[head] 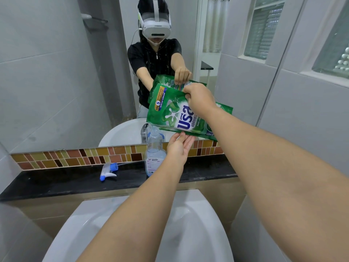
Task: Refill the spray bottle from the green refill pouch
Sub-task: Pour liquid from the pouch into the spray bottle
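Pinched in your right hand is the upper edge of the glossy, crinkled green refill pouch; your left hand supports its lower edge with fingers loosely curled, that grip partly hidden. Pouch tilts, its low corner over the open neck of the clear plastic spray bottle, upright on the dark tabletop. Spout contact is indistinct. Blue-white trigger head lies apart.
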